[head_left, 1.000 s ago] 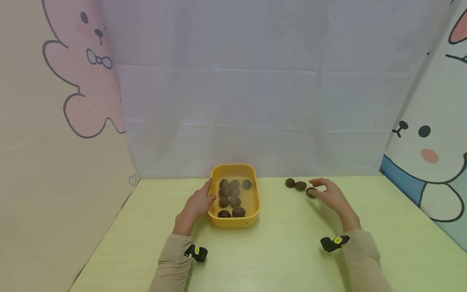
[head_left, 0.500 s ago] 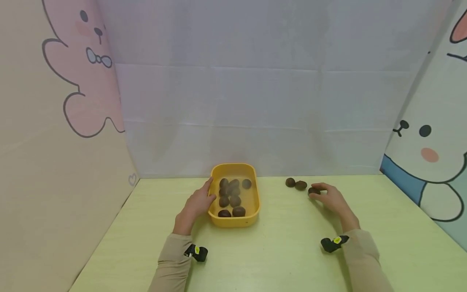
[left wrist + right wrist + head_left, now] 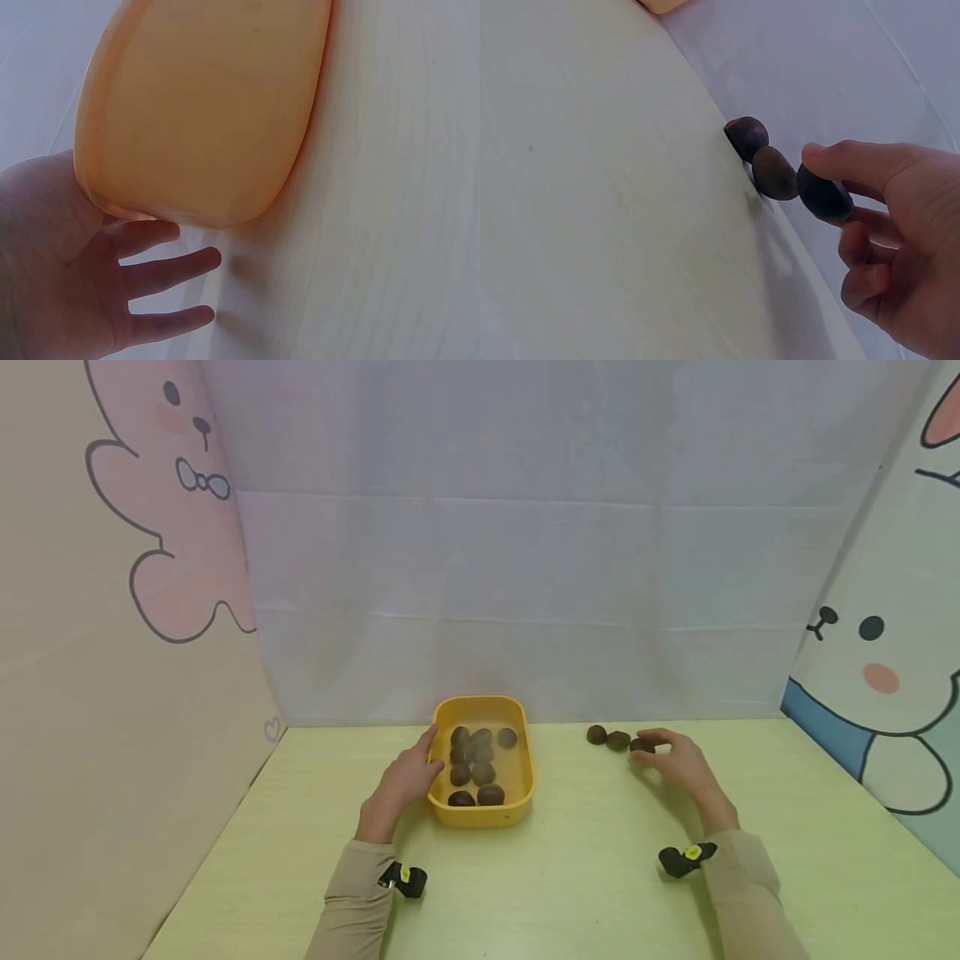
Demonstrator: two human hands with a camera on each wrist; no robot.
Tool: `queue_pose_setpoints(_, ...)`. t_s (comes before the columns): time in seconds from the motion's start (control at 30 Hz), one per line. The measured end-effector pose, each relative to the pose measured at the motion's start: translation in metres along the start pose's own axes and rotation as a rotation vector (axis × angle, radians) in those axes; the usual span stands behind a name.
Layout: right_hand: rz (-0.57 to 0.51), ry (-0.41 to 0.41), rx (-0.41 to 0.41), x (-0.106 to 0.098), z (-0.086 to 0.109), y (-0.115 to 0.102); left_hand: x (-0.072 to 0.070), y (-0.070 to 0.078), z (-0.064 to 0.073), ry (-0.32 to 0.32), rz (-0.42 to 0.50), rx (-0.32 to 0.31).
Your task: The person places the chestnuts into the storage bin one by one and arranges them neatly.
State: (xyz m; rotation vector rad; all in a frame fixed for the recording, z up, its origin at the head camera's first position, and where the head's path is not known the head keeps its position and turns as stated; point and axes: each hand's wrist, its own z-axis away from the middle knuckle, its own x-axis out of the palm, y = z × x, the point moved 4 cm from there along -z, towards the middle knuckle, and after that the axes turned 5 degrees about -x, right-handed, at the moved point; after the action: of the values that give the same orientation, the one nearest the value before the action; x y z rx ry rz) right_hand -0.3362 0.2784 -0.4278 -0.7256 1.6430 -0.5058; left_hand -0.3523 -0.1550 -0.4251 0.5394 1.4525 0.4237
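In the head view, my left hand [image 3: 408, 777] holds the left rim of a yellow plastic box [image 3: 519, 810], with the thumb over the edge. Seen from the left wrist, three fingers [image 3: 172, 274] stretch out beside the box's outer wall; the rest of the grip is hidden. Several dark brown chestnuts [image 3: 491, 795] lie inside the box. On the right, my right hand [image 3: 678, 766] pinches one chestnut [image 3: 825, 196] between thumb and fingers. That chestnut sits at the near end of a row, right beside a second chestnut [image 3: 774, 174], with a third chestnut [image 3: 747, 138] beyond.
A pale yellow-green table [image 3: 555, 885] lies under everything. White cloth [image 3: 465, 568] hangs behind the table's far edge, close behind the chestnut row. Cartoon-printed panels stand left and right. Each wrist carries a small black camera [image 3: 408, 880].
My right fingers have closed on the near chestnut, and it has shifted slightly toward the other two in the row. The left hand and the box have stayed put.
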Motion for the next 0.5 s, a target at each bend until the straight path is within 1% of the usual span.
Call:
queue_pose_setpoints(0.23,-0.065,0.011,-0.056,0.005,-0.006,-0.016,-0.001,0.000,0.001,0.000,0.007,0.001)
queue_pose_setpoints(0.5,-0.091,0.018,-0.090,0.012,-0.007,-0.028,-0.001,0.000,0.001,-0.009,0.010,0.000)
